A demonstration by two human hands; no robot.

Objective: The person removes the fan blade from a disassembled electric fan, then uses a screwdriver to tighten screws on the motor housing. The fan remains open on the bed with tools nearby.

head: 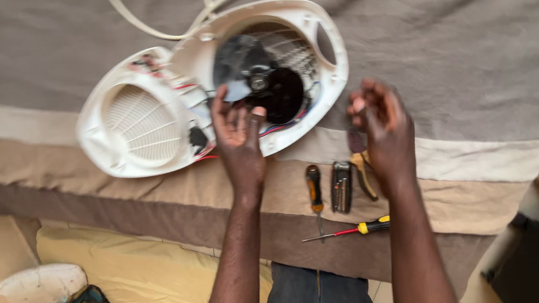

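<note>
Your left hand (239,131) rests open-fingered on the opened fan housing (275,73); your right hand (381,125) hovers curled, seemingly empty, above the pliers (363,172)

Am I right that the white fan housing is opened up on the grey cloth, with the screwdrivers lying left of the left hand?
Not quite. The head view shows the white fan housing opened up on the grey cloth, but the screwdrivers lie right of the left hand, between it and the right hand, beside the pliers.
</note>
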